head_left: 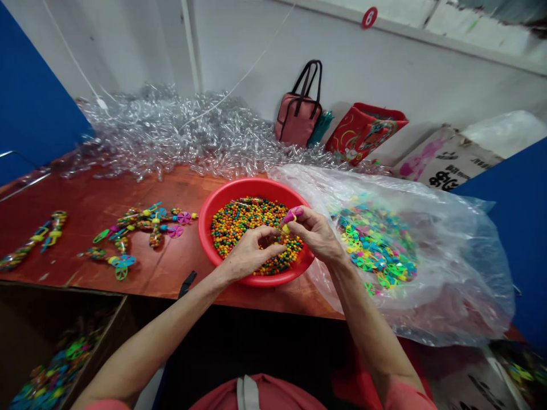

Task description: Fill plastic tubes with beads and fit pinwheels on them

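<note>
Both hands are above a red plastic basin (205, 250) filled with small round multicoloured beads (243, 222). My right hand (318, 234) pinches a small yellow plastic piece (286, 228) over the basin's right side. Something magenta (293, 214) covers a fingertip of that hand. My left hand (252, 251) is closed, with fingers curled close to the yellow piece; whatever they hold is hidden. Right of the basin, a heap of small colourful plastic parts (376, 256) lies on a clear plastic bag (448, 245). Bead-filled tubes with coloured fan-like tops (156, 225) lie on the left.
Clear tubes (171, 134) are piled along the wall. A pink handbag (297, 119), a red paper bag (363, 131) and a carton (447, 156) stand behind. Below the red-brown tabletop (166, 267), a box (115, 327) holds more colourful pieces. Blue panels (34, 85) flank the table.
</note>
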Demonstrator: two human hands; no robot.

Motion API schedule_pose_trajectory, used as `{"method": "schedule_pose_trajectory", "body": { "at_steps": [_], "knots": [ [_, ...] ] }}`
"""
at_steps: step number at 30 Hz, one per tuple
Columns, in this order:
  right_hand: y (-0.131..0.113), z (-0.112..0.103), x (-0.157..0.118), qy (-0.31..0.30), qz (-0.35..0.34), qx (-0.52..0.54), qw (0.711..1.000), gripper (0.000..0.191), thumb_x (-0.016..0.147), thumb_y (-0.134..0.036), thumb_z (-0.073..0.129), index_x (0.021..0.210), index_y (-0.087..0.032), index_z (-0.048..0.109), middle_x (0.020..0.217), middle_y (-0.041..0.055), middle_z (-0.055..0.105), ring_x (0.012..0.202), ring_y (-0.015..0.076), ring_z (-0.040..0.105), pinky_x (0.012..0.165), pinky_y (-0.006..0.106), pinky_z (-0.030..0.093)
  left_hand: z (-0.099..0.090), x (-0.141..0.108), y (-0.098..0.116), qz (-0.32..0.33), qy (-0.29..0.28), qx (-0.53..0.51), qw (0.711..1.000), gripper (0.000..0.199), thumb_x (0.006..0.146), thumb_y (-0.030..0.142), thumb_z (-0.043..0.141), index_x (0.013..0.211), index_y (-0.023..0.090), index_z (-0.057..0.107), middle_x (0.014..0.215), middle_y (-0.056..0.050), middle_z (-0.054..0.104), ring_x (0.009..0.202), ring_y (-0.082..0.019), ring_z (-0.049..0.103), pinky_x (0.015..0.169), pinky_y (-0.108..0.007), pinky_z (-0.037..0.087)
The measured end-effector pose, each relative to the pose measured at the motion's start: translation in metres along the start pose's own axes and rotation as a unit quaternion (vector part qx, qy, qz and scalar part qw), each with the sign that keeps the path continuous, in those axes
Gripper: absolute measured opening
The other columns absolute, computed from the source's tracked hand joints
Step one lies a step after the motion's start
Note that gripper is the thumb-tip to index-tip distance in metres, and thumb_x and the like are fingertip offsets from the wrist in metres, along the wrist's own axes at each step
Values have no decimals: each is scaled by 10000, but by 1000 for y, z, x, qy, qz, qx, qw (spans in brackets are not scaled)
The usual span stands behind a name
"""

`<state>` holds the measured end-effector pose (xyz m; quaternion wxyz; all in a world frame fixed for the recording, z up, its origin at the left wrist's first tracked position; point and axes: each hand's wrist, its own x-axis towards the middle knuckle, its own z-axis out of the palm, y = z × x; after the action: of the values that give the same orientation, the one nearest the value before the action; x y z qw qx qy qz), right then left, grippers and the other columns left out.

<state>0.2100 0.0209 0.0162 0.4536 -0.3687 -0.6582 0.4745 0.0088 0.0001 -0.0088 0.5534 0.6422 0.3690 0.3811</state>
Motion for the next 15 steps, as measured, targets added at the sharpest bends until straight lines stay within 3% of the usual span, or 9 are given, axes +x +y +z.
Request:
{"method": "schedule_pose_trajectory", "body": {
  "at_steps": [3, 7, 11, 15],
  "knots": [
    [-1, 5, 1, -9, -8, 9, 1000, 281, 922, -461, 756, 996, -208, 659, 912, 17, 675, 759, 133, 638, 718, 269, 553, -5, 2, 2, -6, -31, -49, 998, 359, 840, 376, 780, 1098, 130, 740, 1009, -59, 723, 851, -162, 628, 775, -281, 486],
    [0, 7, 2, -5, -23, -6, 1000, 322, 910, -502, 761, 984, -208, 652, 924, 24, 675, 787, 141, 638, 733, 276, 561, -10, 0, 8, -52, -99, -99, 989, 325, 903, 409, 687, 1047, 120, 728, 797, -8, 637, 641, -98, 514, 609, -238, 414],
    [0, 13, 0, 31, -47, -35, 998, 322, 927, -519, 739, 997, -215, 660, 977, 39, 692, 848, 155, 651, 813, 300, 567, -6, -2, 9, -48, -34, -47, 997, 316, 864, 414, 745, 1036, 160, 669, 818, 7, 606, 614, -104, 519, 519, -222, 392],
    [-2, 18, -2, 25, -62, -32, 997, 323, 917, -520, 753, 992, -220, 658, 947, 32, 692, 855, 162, 669, 828, 308, 570, -5, 0, 4, -1, 29, -9, 1000, 382, 763, 419, 858, 926, 173, 615, 854, 16, 592, 654, -97, 520, 547, -214, 408]
  ]
}}
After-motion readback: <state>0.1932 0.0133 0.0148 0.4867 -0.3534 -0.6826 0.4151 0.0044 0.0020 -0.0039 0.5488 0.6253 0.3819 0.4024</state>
